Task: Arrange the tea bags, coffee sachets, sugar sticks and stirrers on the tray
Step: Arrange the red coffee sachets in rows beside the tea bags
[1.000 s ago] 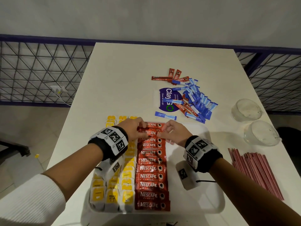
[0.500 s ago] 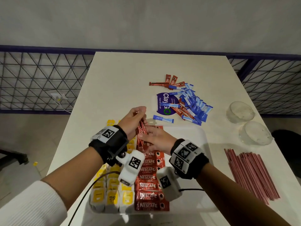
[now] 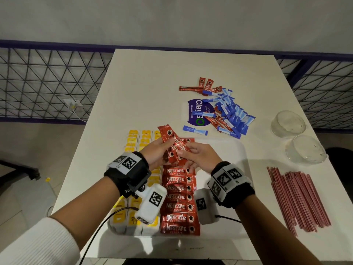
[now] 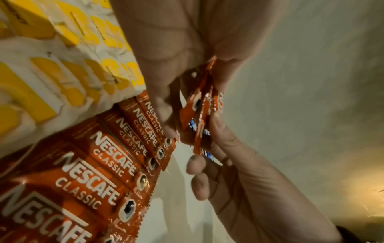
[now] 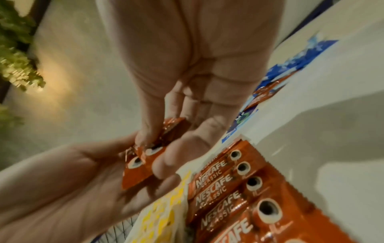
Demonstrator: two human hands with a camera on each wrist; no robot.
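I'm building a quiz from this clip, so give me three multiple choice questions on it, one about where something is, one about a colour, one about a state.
1. Where do the stirrers lie?
A. on the table, right of the tray
B. on the tray
C. in a glass bowl

2. What colour are the tea bag tags on the tray?
A. green
B. yellow
C. blue

3. What are the hands doing?
A. both resting flat
B. both gripping stirrers
C. both holding coffee sachets above the tray

Key: 1 A, the red bundle rests on bare table past the tray's right edge. 2 B, the tags show yellow. 3 C, the left hand and right hand pinch red sachets.
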